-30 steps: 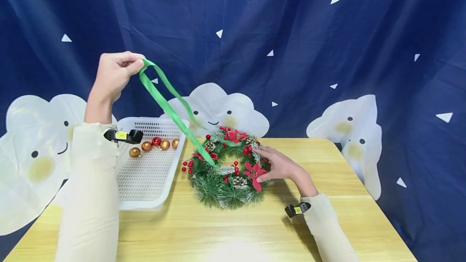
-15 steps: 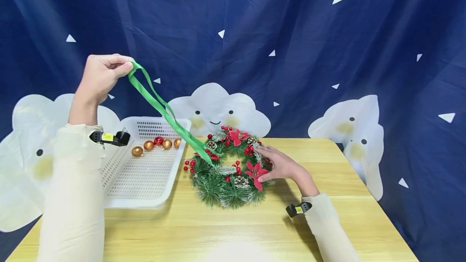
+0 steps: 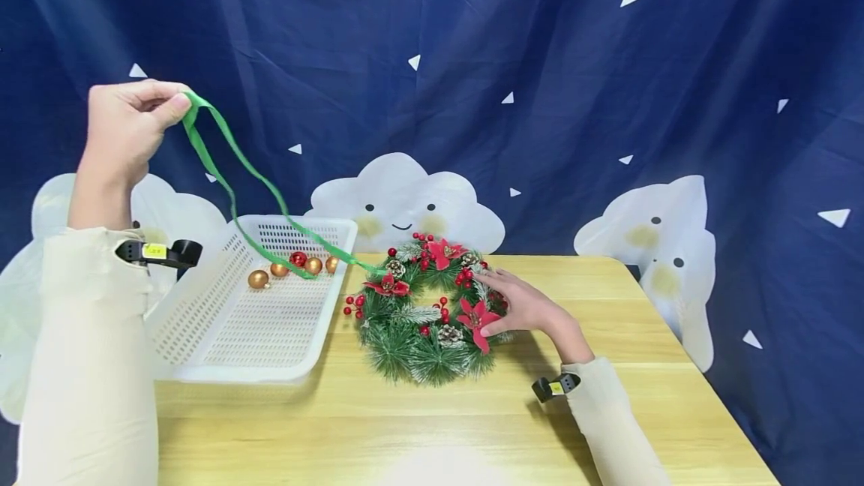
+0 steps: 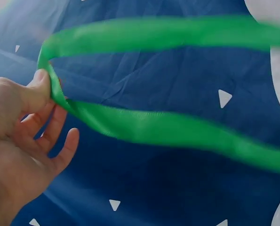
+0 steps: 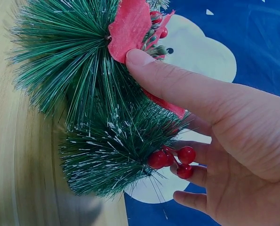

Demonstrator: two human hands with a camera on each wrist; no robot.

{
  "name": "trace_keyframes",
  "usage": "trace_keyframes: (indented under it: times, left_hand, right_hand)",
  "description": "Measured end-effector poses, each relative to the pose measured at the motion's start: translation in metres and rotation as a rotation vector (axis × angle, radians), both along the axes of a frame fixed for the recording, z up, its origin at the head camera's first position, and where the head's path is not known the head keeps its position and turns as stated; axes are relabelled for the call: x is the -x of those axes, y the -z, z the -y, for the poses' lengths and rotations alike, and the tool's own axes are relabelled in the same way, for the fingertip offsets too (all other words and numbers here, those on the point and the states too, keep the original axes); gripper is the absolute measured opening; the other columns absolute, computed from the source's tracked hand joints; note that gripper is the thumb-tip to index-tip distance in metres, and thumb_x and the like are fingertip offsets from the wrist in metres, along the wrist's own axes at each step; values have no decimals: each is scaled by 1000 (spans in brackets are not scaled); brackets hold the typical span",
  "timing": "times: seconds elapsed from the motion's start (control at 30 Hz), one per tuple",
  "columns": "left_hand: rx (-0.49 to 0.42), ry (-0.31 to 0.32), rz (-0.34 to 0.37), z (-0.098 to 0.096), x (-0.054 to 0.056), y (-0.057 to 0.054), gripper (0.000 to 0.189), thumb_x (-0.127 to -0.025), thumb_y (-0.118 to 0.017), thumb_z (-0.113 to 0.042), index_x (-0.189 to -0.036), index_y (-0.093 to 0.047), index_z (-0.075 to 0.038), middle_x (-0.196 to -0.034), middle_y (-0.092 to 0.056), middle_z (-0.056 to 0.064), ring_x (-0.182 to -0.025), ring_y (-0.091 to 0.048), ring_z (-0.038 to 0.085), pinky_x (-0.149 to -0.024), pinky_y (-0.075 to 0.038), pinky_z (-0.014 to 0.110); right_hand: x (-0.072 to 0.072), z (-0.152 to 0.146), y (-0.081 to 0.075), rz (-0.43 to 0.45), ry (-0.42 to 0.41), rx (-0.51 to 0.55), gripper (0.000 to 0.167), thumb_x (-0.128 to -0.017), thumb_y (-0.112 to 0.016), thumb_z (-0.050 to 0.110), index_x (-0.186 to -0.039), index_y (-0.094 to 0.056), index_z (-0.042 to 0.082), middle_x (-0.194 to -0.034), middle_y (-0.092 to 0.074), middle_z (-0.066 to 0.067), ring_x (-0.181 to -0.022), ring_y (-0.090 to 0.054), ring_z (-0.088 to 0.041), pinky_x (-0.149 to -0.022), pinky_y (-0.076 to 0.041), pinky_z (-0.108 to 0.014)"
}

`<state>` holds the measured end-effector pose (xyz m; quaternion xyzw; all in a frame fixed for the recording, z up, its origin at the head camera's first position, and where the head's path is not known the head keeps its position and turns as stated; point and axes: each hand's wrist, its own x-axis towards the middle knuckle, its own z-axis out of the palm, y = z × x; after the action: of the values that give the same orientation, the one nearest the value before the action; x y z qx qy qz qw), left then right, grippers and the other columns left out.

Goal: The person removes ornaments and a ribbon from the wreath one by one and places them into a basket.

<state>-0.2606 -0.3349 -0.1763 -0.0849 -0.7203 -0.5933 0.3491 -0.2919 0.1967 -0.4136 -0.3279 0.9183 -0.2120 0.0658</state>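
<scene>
High at the left in the head view, my left hand [image 3: 128, 122] pinches a green ribbon [image 3: 253, 171] between thumb and fingers. The ribbon folds over the fingertips into two strands, plain in the left wrist view. One strand dangles over the basket; the other slants down to the left edge of a Christmas wreath [image 3: 432, 362], and whether it touches there I cannot tell. The wreath lies on the table, trimmed with red poinsettias, berries and pine cones. My right hand [image 3: 529, 312] grips its right side, thumb on a red poinsettia petal [image 5: 130, 30], fingers partly hidden behind the greenery.
Left of the wreath stands a white perforated basket [image 3: 270, 373], with several gold baubles [image 3: 259, 279] and a red bauble [image 3: 298, 259] near its back. Both sit on a wooden table [image 3: 378, 441]. A dark blue curtain [image 3: 540, 36] with cloud shapes hangs behind.
My left hand has moved left and slightly up, drawing the ribbon away from the wreath's middle. One strand has swung out over the basket. The right hand and wreath have stayed put.
</scene>
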Motion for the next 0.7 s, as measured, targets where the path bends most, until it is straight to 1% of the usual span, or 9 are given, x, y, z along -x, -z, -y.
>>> trace_keyframes:
  times: [0.07, 0.17, 0.23, 0.3, 0.33, 0.5, 0.6, 0.7]
  left_hand:
    - [-56, -12, -35, 0, 0, -3, 28, -89, -68, 11, -84, -82, -12, -73, -72, -15, -72, -61, -2, -77, -48, 8]
    - [-151, -6, -87, 1, -1, -5, 26, -88, -68, 14, -84, -82, -8, -72, -72, -10, -69, -60, 2, -76, -49, 10]
    - [-181, -1, -113, 0, -1, -6, 25, -87, -68, 15, -84, -82, -5, -72, -72, -8, -68, -59, 3, -76, -49, 10]
    - [-192, 11, -116, 0, -2, -5, 24, -87, -68, 15, -84, -82, -5, -72, -72, -8, -67, -60, 3, -71, -49, 10]
    - [-190, 19, -111, 0, -2, -4, 24, -87, -68, 15, -84, -82, -5, -72, -72, -8, -67, -60, 3, -70, -49, 10]
    - [-92, 20, -61, -3, -1, 4, 28, -88, -68, 13, -83, -82, -11, -72, -73, -13, -65, -61, -1, -66, -48, 8]
    - [2, 8, -24, -5, 1, 10, 32, -90, -67, 12, -83, -82, -16, -74, -72, -17, -67, -61, -4, -66, -48, 7]
    - [77, 6, 16, -7, 4, 18, 37, -91, -65, 11, -82, -81, -21, -75, -72, -21, -70, -61, -6, -68, -47, 6]
  right_hand:
    - [0, 0, 0, 7, 6, -3, 105, -75, -90, 42, -159, -36, 11, -164, -29, -24, -153, -19, -49, -116, -27, -68]
    - [0, 1, 1, 17, 13, -5, 105, -75, -90, 42, -159, -36, 12, -165, -29, -22, -154, -19, -47, -117, -27, -67]
    - [0, 1, 1, 16, 13, -10, 105, -74, -90, 43, -159, -36, 12, -164, -29, -23, -154, -19, -47, -117, -27, -67]
    - [0, 1, 1, 11, 10, -9, 105, -74, -90, 43, -159, -36, 11, -164, -30, -24, -153, -19, -48, -117, -27, -67]
    - [0, 0, 1, 9, 10, -9, 105, -74, -90, 43, -159, -36, 11, -164, -30, -24, -153, -19, -48, -117, -27, -67]
    - [0, 0, 0, 2, 6, -6, 105, -75, -90, 43, -159, -36, 10, -163, -30, -25, -153, -20, -50, -117, -27, -68]
    - [1, 0, 0, 5, 12, -10, 105, -75, -89, 43, -159, -35, 11, -163, -30, -24, -153, -19, -49, -117, -26, -67]
    - [1, 0, 0, 4, 14, -13, 105, -75, -89, 44, -159, -35, 11, -164, -31, -24, -153, -19, -49, -117, -26, -68]
